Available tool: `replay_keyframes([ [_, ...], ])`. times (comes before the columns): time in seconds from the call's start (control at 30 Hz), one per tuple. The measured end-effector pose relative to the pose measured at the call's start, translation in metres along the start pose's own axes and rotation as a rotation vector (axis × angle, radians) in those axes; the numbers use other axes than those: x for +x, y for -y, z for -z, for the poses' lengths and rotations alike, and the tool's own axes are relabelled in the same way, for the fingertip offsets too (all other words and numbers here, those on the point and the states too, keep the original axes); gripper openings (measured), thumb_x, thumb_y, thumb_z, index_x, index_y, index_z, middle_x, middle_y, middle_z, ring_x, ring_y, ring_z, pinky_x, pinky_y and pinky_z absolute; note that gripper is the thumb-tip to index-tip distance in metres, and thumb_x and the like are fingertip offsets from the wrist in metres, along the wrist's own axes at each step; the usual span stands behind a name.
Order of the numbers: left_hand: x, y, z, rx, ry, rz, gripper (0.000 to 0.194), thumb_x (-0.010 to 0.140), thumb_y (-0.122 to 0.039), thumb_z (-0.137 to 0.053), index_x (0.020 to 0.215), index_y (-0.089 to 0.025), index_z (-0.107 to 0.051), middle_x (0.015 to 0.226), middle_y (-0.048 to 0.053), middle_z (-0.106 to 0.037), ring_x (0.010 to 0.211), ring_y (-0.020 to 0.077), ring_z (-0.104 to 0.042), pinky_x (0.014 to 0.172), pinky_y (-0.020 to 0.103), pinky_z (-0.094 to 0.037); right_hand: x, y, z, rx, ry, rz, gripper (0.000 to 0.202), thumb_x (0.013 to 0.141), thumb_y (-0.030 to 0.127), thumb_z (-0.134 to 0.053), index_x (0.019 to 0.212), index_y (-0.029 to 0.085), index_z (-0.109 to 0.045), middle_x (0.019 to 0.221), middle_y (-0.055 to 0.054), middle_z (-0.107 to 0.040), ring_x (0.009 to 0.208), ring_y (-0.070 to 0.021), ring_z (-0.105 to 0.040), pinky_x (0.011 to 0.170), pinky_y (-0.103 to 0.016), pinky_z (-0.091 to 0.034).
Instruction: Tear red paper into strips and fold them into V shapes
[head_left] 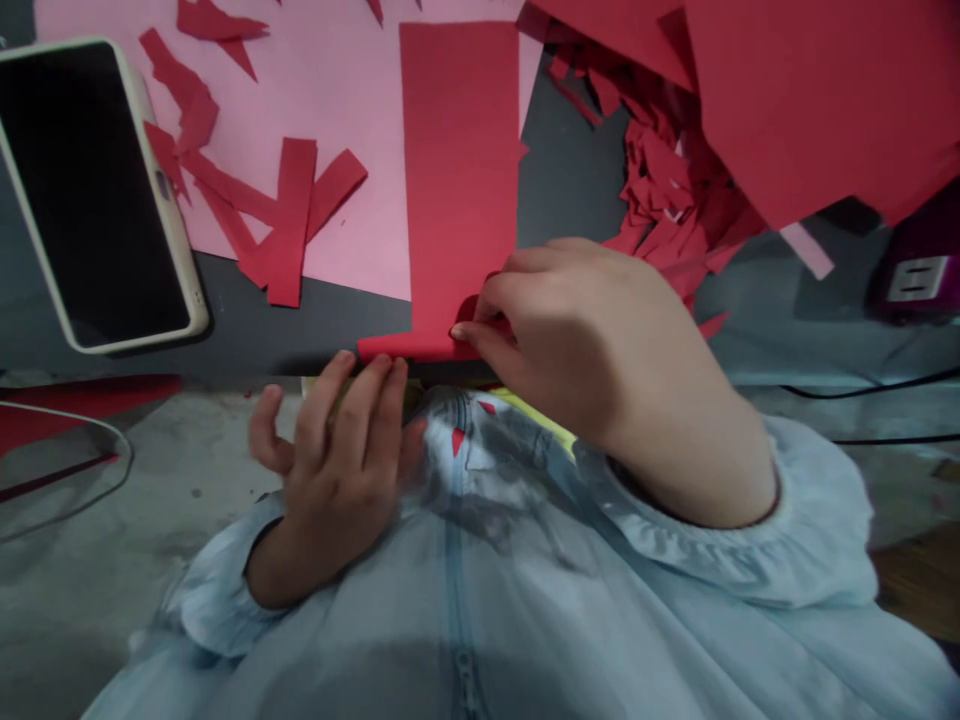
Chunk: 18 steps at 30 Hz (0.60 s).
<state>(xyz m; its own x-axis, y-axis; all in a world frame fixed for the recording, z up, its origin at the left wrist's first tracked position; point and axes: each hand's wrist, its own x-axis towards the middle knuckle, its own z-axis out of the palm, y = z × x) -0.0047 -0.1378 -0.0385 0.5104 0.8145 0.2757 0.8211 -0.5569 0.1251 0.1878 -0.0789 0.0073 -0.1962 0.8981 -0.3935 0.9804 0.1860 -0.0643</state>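
A long red paper strip (461,160) lies lengthwise away from me, partly over a pink sheet (360,70). At the table's near edge lies a narrow red paper piece (397,346), crosswise at the strip's near end; whether it is a fold of the strip or a separate piece I cannot tell. My right hand (577,330) pinches this narrow piece near its right part between thumb and fingers. The fingertips of my left hand (345,450) rest at its left end, fingers stretched out and spread. The right end is hidden behind my right hand.
A phone in a pale case (169,220) lies at the left. Several cut red strips (292,220) are scattered on the pink sheet. At the right are a heap of red scraps (660,190), large red sheets (825,100) and a purple box with a socket (919,275).
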Motion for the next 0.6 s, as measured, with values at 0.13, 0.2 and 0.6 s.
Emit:
replay_keyframes([
  [0.13,0.005,-0.005,-0.007,-0.023,-0.03,-0.071,0.043,0.091,-0.034,-0.06,0.127,-0.012,-0.062,0.119,0.008,-0.073,0.114,0.0229,-0.066,0.122,0.035,-0.023,0.003,0.012,0.005,0.02,0.026,0.011,0.026,0.091,0.016,-0.048,0.083,0.018,-0.073,0.092,-0.013,-0.071,0.081,-0.0251,-0.059,0.058,-0.034,-0.037],
  [0.2,0.006,-0.006,-0.012,-0.032,-0.056,-0.075,0.04,0.092,-0.034,-0.059,0.124,-0.011,-0.064,0.118,0.008,-0.074,0.112,0.0217,-0.066,0.121,0.033,-0.026,0.004,0.016,0.008,0.037,0.044,0.025,0.031,0.093,0.016,-0.043,0.086,0.017,-0.072,0.093,-0.014,-0.071,0.084,-0.0257,-0.059,0.059,-0.035,-0.038],
  [0.6,0.01,-0.008,-0.014,0.016,-0.063,-0.079,0.039,0.09,-0.031,-0.062,0.124,-0.011,-0.065,0.109,0.01,-0.076,0.101,0.0211,-0.069,0.096,0.032,-0.042,-0.016,-0.011,-0.003,0.086,-0.14,-0.061,0.026,0.091,0.035,-0.06,0.074,0.018,-0.07,0.076,-0.01,-0.066,0.076,-0.0255,-0.061,0.062,-0.034,-0.036],
])
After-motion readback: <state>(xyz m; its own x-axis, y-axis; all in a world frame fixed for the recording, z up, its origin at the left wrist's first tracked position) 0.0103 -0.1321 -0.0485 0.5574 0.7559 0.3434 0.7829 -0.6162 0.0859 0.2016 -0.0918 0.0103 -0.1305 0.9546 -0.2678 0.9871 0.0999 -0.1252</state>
